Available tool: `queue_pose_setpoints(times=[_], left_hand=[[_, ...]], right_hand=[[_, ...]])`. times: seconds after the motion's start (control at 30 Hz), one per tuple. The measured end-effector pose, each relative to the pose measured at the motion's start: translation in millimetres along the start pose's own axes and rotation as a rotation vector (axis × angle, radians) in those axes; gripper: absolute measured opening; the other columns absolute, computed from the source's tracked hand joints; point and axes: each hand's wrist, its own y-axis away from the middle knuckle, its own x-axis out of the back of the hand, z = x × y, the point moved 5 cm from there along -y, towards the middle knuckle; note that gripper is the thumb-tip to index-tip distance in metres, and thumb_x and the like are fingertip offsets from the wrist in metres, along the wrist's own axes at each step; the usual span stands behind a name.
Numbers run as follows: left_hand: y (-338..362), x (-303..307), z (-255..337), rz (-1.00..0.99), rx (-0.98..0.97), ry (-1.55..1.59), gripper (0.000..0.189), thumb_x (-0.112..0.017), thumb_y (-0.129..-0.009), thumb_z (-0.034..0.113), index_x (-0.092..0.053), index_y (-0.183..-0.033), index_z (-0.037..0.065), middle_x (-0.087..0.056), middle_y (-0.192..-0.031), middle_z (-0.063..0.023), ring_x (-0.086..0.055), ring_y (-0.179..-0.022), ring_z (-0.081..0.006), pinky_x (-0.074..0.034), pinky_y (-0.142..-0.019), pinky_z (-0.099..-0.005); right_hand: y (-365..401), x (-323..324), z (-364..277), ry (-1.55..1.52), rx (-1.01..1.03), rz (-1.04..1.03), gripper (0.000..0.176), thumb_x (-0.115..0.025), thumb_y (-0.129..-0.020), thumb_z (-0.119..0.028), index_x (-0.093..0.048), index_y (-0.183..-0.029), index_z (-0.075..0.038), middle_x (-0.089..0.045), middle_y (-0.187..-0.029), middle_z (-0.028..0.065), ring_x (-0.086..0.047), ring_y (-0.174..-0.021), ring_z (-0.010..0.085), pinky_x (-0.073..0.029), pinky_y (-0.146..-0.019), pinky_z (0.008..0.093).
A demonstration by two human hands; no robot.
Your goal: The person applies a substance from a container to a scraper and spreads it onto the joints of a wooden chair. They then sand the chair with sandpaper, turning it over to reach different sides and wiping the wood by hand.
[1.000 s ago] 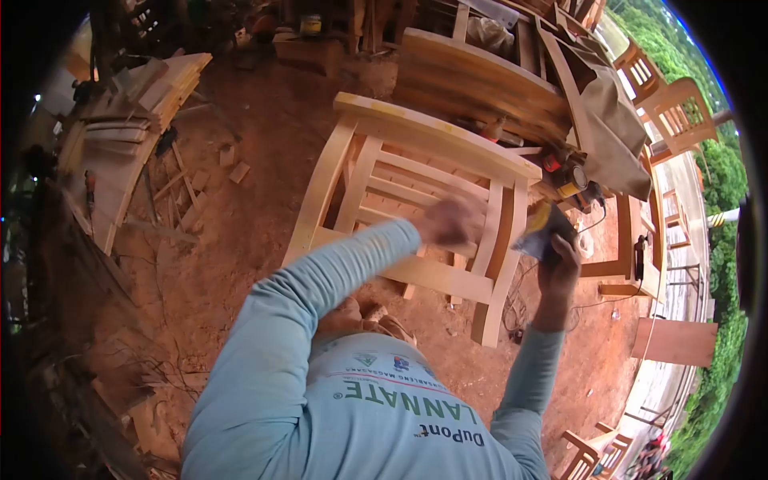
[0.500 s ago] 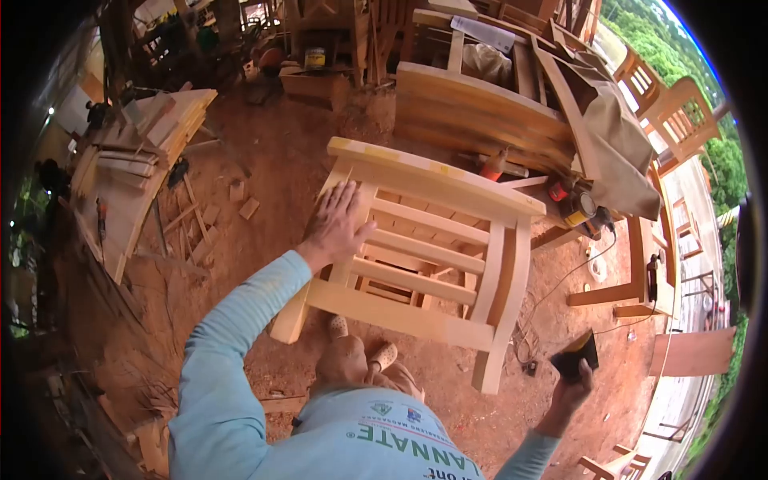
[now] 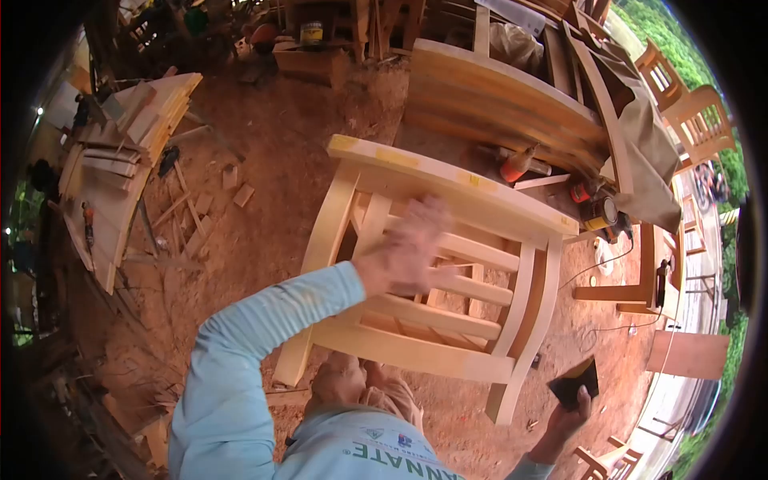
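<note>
A pale wooden frame with curved side posts, a broad top rail (image 3: 456, 178) and several slats (image 3: 472, 250) stands in front of my body. Over its left slats is my left hand (image 3: 412, 244), blurred by motion, fingers spread and holding nothing; whether it touches the wood cannot be made out. My right hand (image 3: 572, 412), low at the right and away from the frame, grips a dark, flat block (image 3: 574, 384) with a yellowish edge, possibly a sanding pad.
Stacked boards (image 3: 132, 172) lie at the left beside wood scraps. Behind the frame is a large wooden panel (image 3: 504, 104), with an orange-red bottle (image 3: 518, 164) and a tin (image 3: 598, 214) near it. A cord runs along the ground at the right. Wooden chairs (image 3: 700, 120) stand far right.
My left hand has moved right from the frame's left post to over the slats. The frame appears shifted slightly right and turned. My right hand still holds the dark block.
</note>
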Motion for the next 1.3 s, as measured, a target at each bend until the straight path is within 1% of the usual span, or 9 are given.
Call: queue_pose_setpoints(times=[0.13, 0.27, 0.33, 0.4, 0.43, 0.5, 0.9, 1.27, 1.3], left_hand=[[0, 34, 66, -0.013, -0.254, 0.503, 0.065, -0.07, -0.092, 0.033, -0.052, -0.143, -0.003, -0.054, -0.146, -0.0267, -0.048, -0.139, -0.045, -0.035, -0.119, -0.0543], [45, 77, 17, 0.338, -0.088, 0.186, 0.053, -0.071, -0.091, 0.024, -0.058, -0.138, 0.001, -0.06, -0.14, -0.0235, -0.054, -0.134, -0.0425, -0.041, -0.116, -0.0497], [89, 101, -17, 0.484, 0.206, 0.306, 0.049, -0.067, -0.094, 0.021, -0.059, -0.138, 0.001, -0.058, -0.144, -0.0225, -0.053, -0.136, -0.0394, -0.042, -0.115, -0.0449], [141, 116, -53, 0.534, 0.471, 0.202, 0.051, -0.062, -0.1, 0.028, -0.055, -0.143, 0.0, -0.055, -0.147, -0.0226, -0.049, -0.141, -0.0369, -0.04, -0.117, -0.043], [165, 106, -73, 0.515, 0.588, 0.299, 0.054, -0.058, -0.102, 0.034, -0.054, -0.143, 0.001, -0.054, -0.147, -0.0234, -0.05, -0.14, -0.0382, -0.041, -0.116, -0.0436], [204, 72, -105, 0.473, 0.819, 0.499, 0.062, -0.048, -0.105, 0.048, -0.053, -0.145, 0.001, -0.053, -0.147, -0.025, -0.05, -0.138, -0.0409, -0.042, -0.113, -0.0448], [212, 28, -91, 0.297, 0.862, 0.845, 0.075, -0.036, -0.106, 0.064, -0.061, -0.132, -0.001, -0.071, -0.12, -0.0197, -0.066, -0.114, -0.0271, -0.05, -0.096, -0.0379], [211, 16, -91, 0.362, 0.798, 0.762, 0.063, -0.033, -0.107, 0.06, -0.056, -0.136, 0.008, -0.074, -0.094, -0.0204, -0.071, -0.094, -0.0424, -0.054, -0.082, -0.0493], [208, 21, -95, 0.375, 0.807, 0.75, 0.063, -0.033, -0.107, 0.06, -0.055, -0.136, 0.009, -0.074, -0.094, -0.0198, -0.07, -0.094, -0.0427, -0.053, -0.082, -0.0497]], right_hand=[[-10, -79, -3, 0.122, 0.044, -0.196, 0.037, -0.066, -0.088, -0.006, -0.063, -0.124, 0.003, -0.068, -0.115, 0.0118, -0.068, -0.104, 0.0247, -0.055, -0.094, 0.0364], [-21, -208, -11, 0.568, 0.348, -0.592, 0.018, -0.063, -0.092, 0.003, -0.069, -0.109, 0.007, -0.068, -0.115, 0.0145, -0.069, -0.1, 0.0271, -0.057, -0.087, 0.0366], [-5, -292, -23, 1.019, 1.288, -0.947, 0.017, -0.068, -0.087, 0.003, -0.072, -0.103, 0.004, -0.067, -0.112, 0.0207, -0.07, -0.092, 0.0331, -0.059, -0.077, 0.0401], [13, -370, -17, 0.974, 1.505, -1.094, 0.011, -0.066, -0.093, -0.005, -0.072, -0.101, 0.0, -0.07, -0.098, 0.0162, -0.072, -0.085, 0.0308, -0.058, -0.072, 0.0379], [14, -406, -4, 0.899, 0.998, -1.111, 0.011, -0.065, -0.094, -0.009, -0.073, -0.1, -0.003, -0.07, -0.092, 0.0139, -0.071, -0.079, 0.0311, -0.056, -0.068, 0.0387], [31, -468, 14, 1.021, 0.913, -1.153, 0.017, -0.063, -0.097, -0.019, -0.074, -0.102, -0.008, -0.071, -0.091, 0.0161, -0.069, -0.08, 0.0387, -0.054, -0.068, 0.0452], [34, -539, 114, 1.273, 1.151, -1.196, 0.033, -0.06, -0.084, -0.005, -0.077, -0.112, -0.013, -0.072, -0.088, 0.0178, -0.069, -0.082, 0.0392, -0.056, -0.074, 0.0489], [57, -502, 118, 1.114, 1.149, -1.372, 0.025, -0.062, -0.089, -0.002, -0.074, -0.11, -0.007, -0.074, -0.104, 0.0144, -0.069, -0.098, 0.0358, -0.056, -0.087, 0.0434], [47, -510, 95, 1.095, 0.93, -1.144, 0.022, -0.062, -0.092, -0.005, -0.074, -0.111, -0.006, -0.074, -0.105, 0.0156, -0.07, -0.095, 0.0367, -0.057, -0.084, 0.043]])
